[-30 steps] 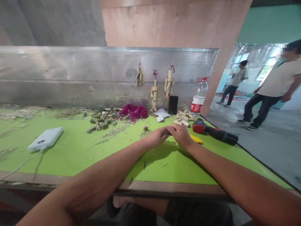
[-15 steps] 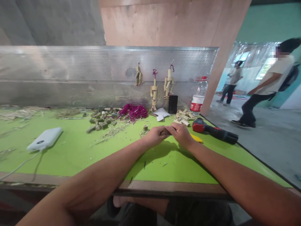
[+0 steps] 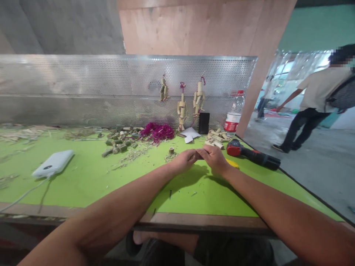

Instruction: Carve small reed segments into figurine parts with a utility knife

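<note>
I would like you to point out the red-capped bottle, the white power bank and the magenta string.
Red-capped bottle (image 3: 232,122): head view, label.
White power bank (image 3: 57,162): head view, top face.
Magenta string (image 3: 157,133): head view, middle of tangle.

Head-worn, looking forward (and down).

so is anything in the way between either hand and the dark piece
Nothing visible is: the left hand and right hand both already grip the dark piece. The stub stands left of the left hand, and the yellow thing lies right of the right hand, both outside the gap. The fingers hide part of the piece.
</note>
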`<move>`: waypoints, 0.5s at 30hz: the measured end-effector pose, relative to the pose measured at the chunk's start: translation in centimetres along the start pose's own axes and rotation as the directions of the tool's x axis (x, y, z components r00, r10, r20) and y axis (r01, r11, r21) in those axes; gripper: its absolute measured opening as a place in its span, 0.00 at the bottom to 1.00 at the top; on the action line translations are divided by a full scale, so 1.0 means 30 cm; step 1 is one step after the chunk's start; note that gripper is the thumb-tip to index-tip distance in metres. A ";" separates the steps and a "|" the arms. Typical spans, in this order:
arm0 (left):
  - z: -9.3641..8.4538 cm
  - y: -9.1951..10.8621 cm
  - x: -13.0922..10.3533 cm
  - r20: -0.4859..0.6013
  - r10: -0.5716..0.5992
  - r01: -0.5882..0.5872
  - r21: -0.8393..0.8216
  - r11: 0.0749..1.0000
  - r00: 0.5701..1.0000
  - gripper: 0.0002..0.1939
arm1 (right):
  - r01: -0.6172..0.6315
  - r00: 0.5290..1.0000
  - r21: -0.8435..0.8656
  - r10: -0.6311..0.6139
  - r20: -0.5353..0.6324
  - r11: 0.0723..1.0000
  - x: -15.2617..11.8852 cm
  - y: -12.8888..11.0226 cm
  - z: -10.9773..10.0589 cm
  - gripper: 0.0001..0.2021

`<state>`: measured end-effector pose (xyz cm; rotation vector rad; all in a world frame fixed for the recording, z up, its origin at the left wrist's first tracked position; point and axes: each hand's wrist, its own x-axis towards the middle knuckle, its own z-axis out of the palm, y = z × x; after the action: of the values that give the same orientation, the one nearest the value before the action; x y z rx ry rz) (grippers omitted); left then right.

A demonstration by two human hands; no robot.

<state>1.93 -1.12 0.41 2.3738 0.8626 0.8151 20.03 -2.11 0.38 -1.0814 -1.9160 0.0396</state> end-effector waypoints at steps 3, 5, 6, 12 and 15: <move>0.012 -0.008 0.009 -0.022 0.063 -0.064 -0.032 0.997 0.998 0.13 | 0.060 0.998 -0.129 -0.057 0.027 0.990 -0.002 -0.012 0.022 0.24; 0.013 -0.006 0.010 -0.026 0.080 -0.081 -0.027 0.996 0.996 0.13 | 0.072 0.997 -0.145 -0.067 0.042 0.987 0.002 -0.002 0.024 0.24; 0.011 -0.004 0.009 -0.023 0.071 -0.072 -0.014 0.997 0.997 0.12 | 0.074 0.996 -0.133 -0.067 0.058 0.988 0.006 0.007 0.022 0.24; -0.018 0.024 -0.015 -0.024 0.055 -0.053 0.077 0.996 0.998 0.11 | -0.080 0.994 -0.046 0.076 -0.077 0.996 0.028 0.096 -0.028 0.24; -0.021 0.019 -0.015 -0.063 0.033 -0.030 0.043 0.999 0.997 0.11 | -0.118 0.975 0.026 0.121 -0.185 0.993 0.030 0.086 -0.040 0.23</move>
<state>1.46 -1.68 1.04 2.4152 0.8782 0.8983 22.42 -0.33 0.63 -1.1484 -1.6799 0.0194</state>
